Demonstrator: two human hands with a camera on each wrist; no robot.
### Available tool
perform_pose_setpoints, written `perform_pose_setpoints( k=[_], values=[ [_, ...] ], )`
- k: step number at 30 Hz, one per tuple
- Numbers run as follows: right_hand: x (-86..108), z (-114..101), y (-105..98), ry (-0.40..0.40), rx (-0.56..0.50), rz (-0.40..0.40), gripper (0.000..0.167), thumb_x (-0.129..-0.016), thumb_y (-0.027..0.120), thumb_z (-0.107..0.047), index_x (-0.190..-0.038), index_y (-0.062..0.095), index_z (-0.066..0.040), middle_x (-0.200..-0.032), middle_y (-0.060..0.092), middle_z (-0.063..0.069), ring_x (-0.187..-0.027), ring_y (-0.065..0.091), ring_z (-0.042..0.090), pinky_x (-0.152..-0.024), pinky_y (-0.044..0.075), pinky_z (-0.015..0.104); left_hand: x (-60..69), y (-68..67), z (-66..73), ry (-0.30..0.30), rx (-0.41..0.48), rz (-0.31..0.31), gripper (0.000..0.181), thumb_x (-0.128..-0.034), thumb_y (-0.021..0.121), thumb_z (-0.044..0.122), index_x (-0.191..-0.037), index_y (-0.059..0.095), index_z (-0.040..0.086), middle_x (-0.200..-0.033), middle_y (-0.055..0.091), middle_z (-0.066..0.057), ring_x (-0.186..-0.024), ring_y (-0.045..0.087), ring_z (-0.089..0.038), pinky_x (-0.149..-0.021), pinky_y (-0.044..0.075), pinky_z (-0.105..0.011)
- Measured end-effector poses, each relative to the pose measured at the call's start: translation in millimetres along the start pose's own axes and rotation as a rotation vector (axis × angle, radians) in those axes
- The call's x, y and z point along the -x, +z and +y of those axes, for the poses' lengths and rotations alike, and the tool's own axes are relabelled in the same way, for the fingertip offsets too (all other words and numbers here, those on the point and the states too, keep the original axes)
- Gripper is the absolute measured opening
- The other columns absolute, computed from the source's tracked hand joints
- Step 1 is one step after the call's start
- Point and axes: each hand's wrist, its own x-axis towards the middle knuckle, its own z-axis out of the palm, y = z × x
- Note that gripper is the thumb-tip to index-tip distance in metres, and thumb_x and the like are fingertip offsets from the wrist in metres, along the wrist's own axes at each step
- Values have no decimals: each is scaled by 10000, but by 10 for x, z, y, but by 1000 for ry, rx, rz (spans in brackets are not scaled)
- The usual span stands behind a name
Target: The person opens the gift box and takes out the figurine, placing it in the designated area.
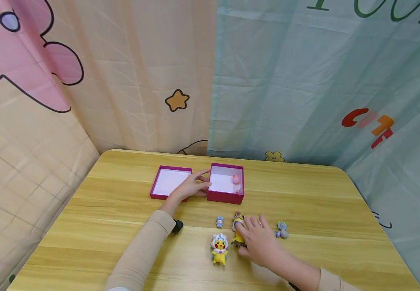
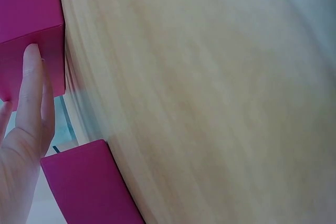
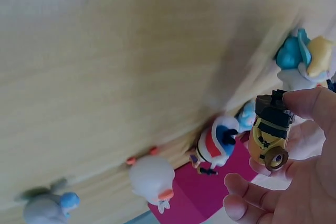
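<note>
With straight fingers, my left hand (image 1: 191, 186) touches the left wall of an open magenta box (image 1: 225, 197); in the left wrist view a fingertip meets the box's side (image 2: 31, 9). Inside lie a pink duck figure (image 1: 236, 179) and a small pinkish thing. My right hand (image 1: 262, 244) pinches a yellow minion figure (image 3: 269, 135) with one goggle eye between thumb and fingers. Left of that hand is a Pikachu figure (image 1: 219, 249) in a white hood. Ahead are a small blue figure (image 1: 219, 221) and a red, white and blue figure (image 3: 216, 142).
The magenta lid (image 1: 170, 182), white inside, lies left of the box. A grey-blue figure (image 1: 282, 230) lies right of my right hand. A round white figure (image 3: 151, 179) with orange parts shows in the right wrist view. Printed curtains (image 1: 268, 81) hang behind the wooden table (image 1: 323, 210).
</note>
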Motion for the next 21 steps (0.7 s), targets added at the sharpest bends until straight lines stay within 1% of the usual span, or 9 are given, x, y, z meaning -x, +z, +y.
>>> perform_pose_setpoints(
  k=[7, 12, 16, 21],
  values=[
    [83, -68, 38, -12, 4, -81, 678, -754, 555, -620, -1208, 484, -122, -1179, 519, 119, -1077, 494, 283, -983, 360, 478, 4, -12, -8, 8, -3, -12, 582, -888, 602, 151, -1414, 353, 171, -1169, 464, -183, -932, 597, -249, -779, 539, -399],
    [128, -82, 53, -23, 1, -71, 705, -749, 553, -630, -1231, 499, -118, -1145, 523, 108, -1055, 497, 281, -985, 364, 478, 12, -14, 1, 18, -12, -23, 587, -890, 601, 161, -1418, 345, 172, -1171, 466, -185, -946, 595, -253, -783, 537, -395],
    [145, -81, 49, -33, 1, -70, 660, -748, 568, -609, -1182, 504, -115, -1096, 516, 107, -1039, 491, 288, -984, 365, 482, 16, -12, 12, 18, -19, -20, 583, -893, 595, 159, -1419, 344, 173, -1166, 471, -180, -941, 597, -246, -773, 543, -379],
    [152, -85, 39, -44, -13, -92, 569, -747, 579, -580, -1088, 500, -131, -1029, 505, 101, -1022, 491, 290, -982, 364, 488, 19, -12, 11, 17, -19, -21, 581, -896, 590, 152, -1421, 341, 173, -1169, 466, -178, -944, 596, -248, -774, 543, -375]
  ],
)
